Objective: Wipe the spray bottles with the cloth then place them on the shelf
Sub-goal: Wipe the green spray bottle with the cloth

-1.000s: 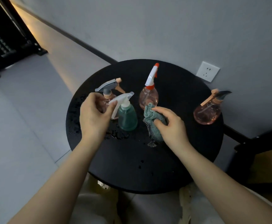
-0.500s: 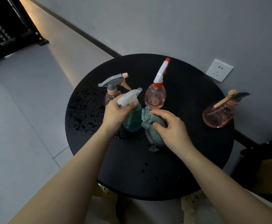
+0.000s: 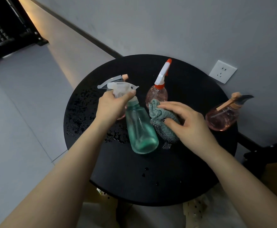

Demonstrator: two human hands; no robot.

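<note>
My left hand [image 3: 112,106] grips the white trigger head of a green spray bottle [image 3: 140,130], which hangs tilted above the round black table [image 3: 151,183]. My right hand [image 3: 187,122] holds a bunched grey-green cloth [image 3: 163,122] against the bottle's right side. A pink bottle with a white and orange nozzle [image 3: 158,92] stands behind the cloth. A pink bottle with a grey trigger [image 3: 118,79] is mostly hidden behind my left hand. Another pink bottle with a dark trigger [image 3: 223,115] sits near the table's right edge.
Water drops [image 3: 81,116] cover the table's left side. A grey wall with a white socket [image 3: 222,71] lies just behind the table. A dark rack [image 3: 6,25] stands at the far left on the tiled floor. Dark furniture [image 3: 266,158] sits at the right.
My left hand moved from the grey-trigger bottle to the green bottle's head and lifted it, tilting it toward me. My right hand brought the cloth against the bottle.
</note>
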